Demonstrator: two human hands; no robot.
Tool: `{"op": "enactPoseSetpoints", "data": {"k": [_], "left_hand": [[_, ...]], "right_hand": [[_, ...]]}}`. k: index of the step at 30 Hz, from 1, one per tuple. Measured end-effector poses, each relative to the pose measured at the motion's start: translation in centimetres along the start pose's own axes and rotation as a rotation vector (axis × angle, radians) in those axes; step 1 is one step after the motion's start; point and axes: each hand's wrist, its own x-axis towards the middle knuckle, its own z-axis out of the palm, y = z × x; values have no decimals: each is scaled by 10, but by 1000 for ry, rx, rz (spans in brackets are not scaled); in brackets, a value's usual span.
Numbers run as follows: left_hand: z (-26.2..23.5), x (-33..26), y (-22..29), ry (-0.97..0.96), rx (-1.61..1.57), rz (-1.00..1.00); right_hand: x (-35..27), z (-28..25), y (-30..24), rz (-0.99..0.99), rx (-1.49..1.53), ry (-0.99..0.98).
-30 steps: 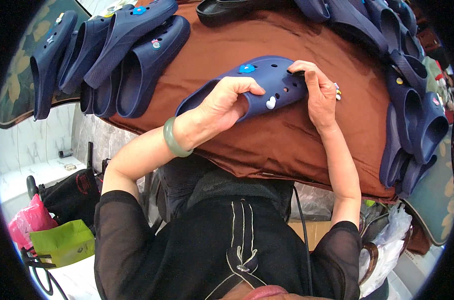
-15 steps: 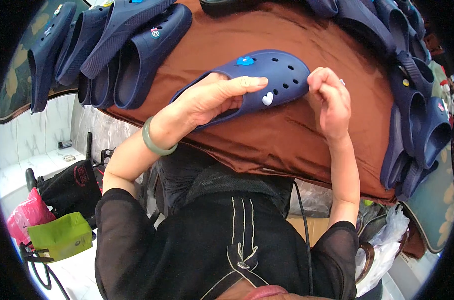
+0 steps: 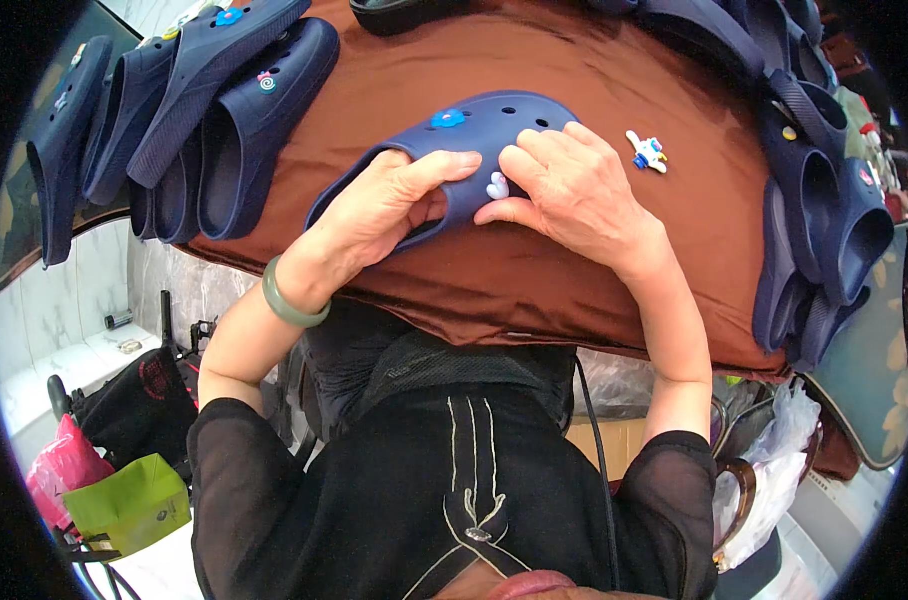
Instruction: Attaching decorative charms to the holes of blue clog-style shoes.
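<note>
A navy blue clog [image 3: 474,112] with round holes lies tilted over the brown cloth in front of me. My left hand [image 3: 379,200], with a pale green bangle at the wrist, grips it, fingers inside the foot opening and thumb on top. A blue flower charm [image 3: 448,118] sits on the clog's upper. Over the toe part, my right hand [image 3: 569,190] is closed, its thumb and forefinger around a small white heart charm [image 3: 497,186]. The hand covers most of the toe holes. Beyond its knuckles, a white, blue and yellow figure charm [image 3: 648,151] lies on the cloth.
Several navy clogs with charms [image 3: 264,130] stand at the left edge of the brown cloth [image 3: 394,60]. More clogs [image 3: 824,220] are piled along the right edge. A green bag [image 3: 134,500] and a pink bag [image 3: 64,465] are on the lower left, plastic bags [image 3: 774,480] on the lower right.
My right hand has moved left from the toe tip onto the clog's upper, at the white charm. The figure charm on the cloth now shows fully. The view has shifted slightly.
</note>
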Motion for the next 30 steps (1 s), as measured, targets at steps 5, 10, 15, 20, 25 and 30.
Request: {"op": "enactPoseSetpoints", "data": {"k": [5, 10, 15, 20, 25, 30], "left_hand": [[-13, 2, -5, -31, 102, -14], [-3, -3, -4, 44, 143, 61], [-4, -3, -8, -15, -137, 51], [-2, -1, -7, -46, -151, 75], [-1, 0, -8, -110, -104, 122], [-4, 6, -10, 19, -536, 29]], "right_hand": [[-1, 1, 1, -24, -31, -19], [-4, 2, -3, -23, -56, 23], [-4, 4, -11, 47, -104, 53], [-7, 11, -14, 75, -163, 66], [-13, 10, -2, 150, -20, 168], [-29, -13, 30, 559, -108, 146]]}}
